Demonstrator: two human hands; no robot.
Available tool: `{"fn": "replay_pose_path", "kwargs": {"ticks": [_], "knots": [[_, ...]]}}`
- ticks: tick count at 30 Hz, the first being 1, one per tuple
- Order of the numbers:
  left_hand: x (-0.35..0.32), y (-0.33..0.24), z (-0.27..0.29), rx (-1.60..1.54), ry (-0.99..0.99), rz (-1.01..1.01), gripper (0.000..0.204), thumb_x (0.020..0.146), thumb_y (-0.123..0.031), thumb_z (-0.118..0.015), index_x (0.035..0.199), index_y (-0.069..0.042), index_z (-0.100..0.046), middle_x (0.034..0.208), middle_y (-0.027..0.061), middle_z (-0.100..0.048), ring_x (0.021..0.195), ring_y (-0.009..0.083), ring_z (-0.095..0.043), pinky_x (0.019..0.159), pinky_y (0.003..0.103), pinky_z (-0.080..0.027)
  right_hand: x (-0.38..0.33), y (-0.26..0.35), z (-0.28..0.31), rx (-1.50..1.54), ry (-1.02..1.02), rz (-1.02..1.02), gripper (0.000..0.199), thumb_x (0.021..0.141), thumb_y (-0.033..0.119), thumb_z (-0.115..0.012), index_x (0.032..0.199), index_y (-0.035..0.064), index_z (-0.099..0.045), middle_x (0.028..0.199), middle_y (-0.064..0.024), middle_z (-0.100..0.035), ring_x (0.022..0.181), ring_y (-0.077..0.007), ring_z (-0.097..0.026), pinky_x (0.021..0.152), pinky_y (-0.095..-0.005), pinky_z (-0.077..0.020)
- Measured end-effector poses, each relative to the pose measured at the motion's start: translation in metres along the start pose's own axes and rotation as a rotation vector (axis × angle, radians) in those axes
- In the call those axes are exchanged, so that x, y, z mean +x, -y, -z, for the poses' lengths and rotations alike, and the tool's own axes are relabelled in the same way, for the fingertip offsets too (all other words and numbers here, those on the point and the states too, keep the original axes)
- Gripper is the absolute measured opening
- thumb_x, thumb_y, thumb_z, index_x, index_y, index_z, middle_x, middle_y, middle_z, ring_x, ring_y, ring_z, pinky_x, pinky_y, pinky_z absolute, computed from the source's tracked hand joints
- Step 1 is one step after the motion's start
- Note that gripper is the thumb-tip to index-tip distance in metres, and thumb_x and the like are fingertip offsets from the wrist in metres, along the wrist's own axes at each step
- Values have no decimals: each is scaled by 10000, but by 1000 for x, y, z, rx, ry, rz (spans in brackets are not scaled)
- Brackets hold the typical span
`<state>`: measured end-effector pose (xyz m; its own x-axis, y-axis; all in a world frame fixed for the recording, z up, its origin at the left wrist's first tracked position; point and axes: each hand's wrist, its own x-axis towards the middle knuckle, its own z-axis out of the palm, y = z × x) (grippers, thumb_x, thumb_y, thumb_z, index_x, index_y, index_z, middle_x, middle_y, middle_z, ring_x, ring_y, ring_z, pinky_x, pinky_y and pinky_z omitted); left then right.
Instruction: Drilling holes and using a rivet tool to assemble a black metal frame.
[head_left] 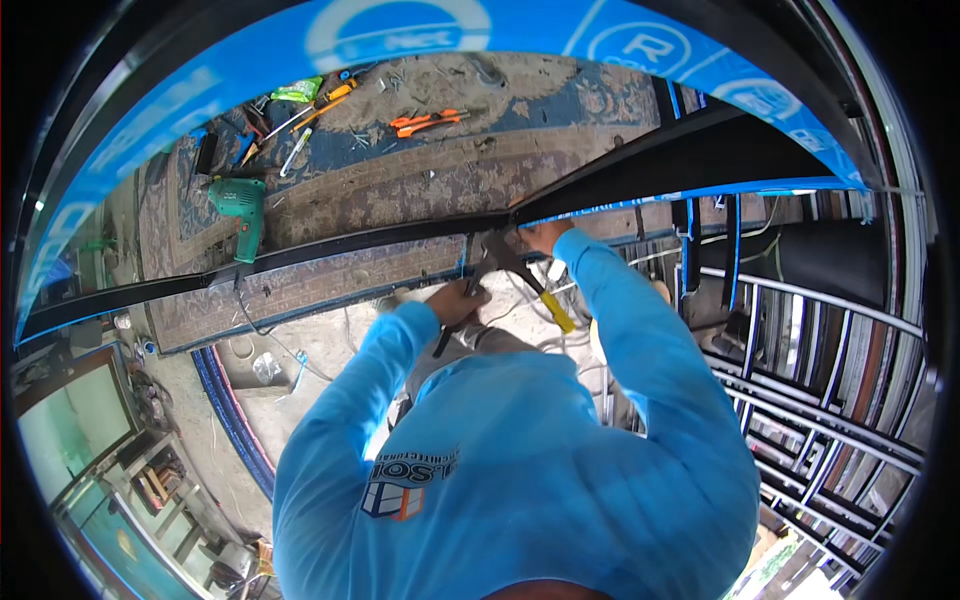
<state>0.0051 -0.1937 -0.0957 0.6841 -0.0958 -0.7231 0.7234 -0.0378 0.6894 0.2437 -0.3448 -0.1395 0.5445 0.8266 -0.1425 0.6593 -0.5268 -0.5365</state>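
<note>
My left hand is closed around a dark, narrow bar-like piece, whose lower end sticks out below the fist. Just right of it, a hammer-like tool with a dark shaft and a yellow end slants between my hands. Its upper end is close to the joint of a long black frame. My right hand grips the frame just right of that joint, its fingers partly hidden by the frame. What supports the hammer-like tool is unclear.
Blue protective film covers a curved-looking frame member across the top. On the patterned carpet lie a green power drill, an orange-handled tool and several hand tools. Metal lattice frames stand at right; a cable crosses the floor.
</note>
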Motion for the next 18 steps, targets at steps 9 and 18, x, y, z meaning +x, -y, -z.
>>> {"fn": "replay_pose_path", "kwargs": {"ticks": [9,18], "knots": [[31,-15,-50,-1030,36,-76,351,920,-374,-701,1018,-55,-590,979,99,-681,891,244,-677,724,427,-571,4,-1,-2,58,6,23,396,779,417,-753,1026,108,-724,1096,-145,-697,1072,-402,-608,955,-488,-460],[3,5,-12,84,-41,-129,491,849,-454,-740,1078,-31,-644,866,81,-678,777,161,-622,689,342,-515,-1,15,10,-42,-98,89,364,768,405,-747,964,99,-731,1043,-164,-691,1012,-425,-599,899,-520,-453]]}}
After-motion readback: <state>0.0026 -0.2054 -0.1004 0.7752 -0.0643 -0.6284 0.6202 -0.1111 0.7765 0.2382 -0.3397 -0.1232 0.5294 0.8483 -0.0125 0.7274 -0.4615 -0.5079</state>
